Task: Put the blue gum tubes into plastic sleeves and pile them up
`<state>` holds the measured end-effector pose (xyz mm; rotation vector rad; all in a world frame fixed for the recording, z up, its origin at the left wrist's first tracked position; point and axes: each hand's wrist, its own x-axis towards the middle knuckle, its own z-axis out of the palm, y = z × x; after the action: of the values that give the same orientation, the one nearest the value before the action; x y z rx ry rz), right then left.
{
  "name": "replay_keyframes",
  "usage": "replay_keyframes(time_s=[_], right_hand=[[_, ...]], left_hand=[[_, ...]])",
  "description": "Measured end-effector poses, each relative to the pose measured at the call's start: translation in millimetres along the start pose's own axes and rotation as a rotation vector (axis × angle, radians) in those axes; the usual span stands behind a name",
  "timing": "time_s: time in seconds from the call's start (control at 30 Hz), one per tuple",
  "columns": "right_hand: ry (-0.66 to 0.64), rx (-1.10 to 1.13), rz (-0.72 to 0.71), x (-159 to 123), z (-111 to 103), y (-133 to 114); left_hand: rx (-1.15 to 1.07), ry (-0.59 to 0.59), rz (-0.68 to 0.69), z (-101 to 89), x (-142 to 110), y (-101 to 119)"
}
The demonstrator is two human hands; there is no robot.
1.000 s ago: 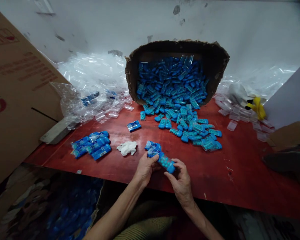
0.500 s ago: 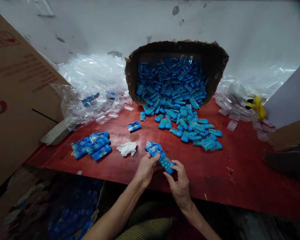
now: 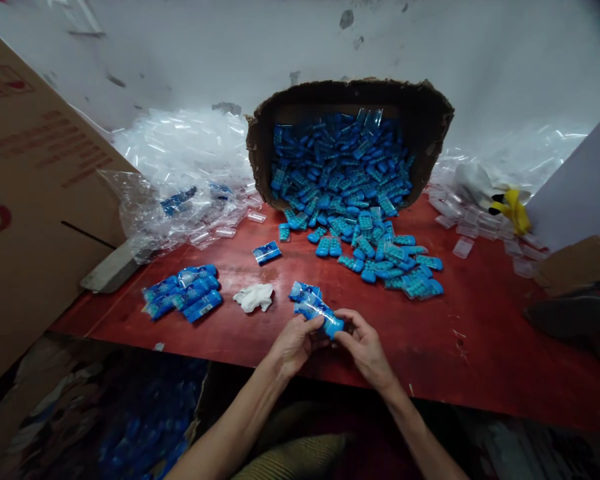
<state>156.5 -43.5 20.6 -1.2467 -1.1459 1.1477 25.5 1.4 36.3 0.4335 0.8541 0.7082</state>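
Blue packet, likely light, slick, stiff inside | our left hand pinches its middle, our right hand its near end | edges seem our safest hold

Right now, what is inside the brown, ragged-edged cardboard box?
Heaped blue-and-clear plastic packs, spilling out the front. The box's lower inside and anything beneath the heap are covered.

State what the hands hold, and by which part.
A blue packet: left hand along its near side, right hand at its right end.
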Motion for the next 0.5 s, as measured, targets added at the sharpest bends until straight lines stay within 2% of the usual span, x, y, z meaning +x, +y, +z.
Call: replay_keyframes(time_s=[0.07, 0.17, 0.4, 0.5], right_hand=[[-0.071, 0.179, 0.105, 4, -4, 1], [-0.044, 0.244, 0.109, 5, -3, 5], [0.069, -0.079, -0.044, 0, 1, 7], [0.075, -0.079, -0.061, 0, -3, 5]], left_hand=[[0.010, -0.023, -0.040, -2.2, -2, 1], [0.000, -0.005, -0.058, 0.0, -4, 3], [0.031, 0.012, 0.025, 8.7, -6, 7], [0.045, -0.060, 0.002, 5.8, -6, 7]])
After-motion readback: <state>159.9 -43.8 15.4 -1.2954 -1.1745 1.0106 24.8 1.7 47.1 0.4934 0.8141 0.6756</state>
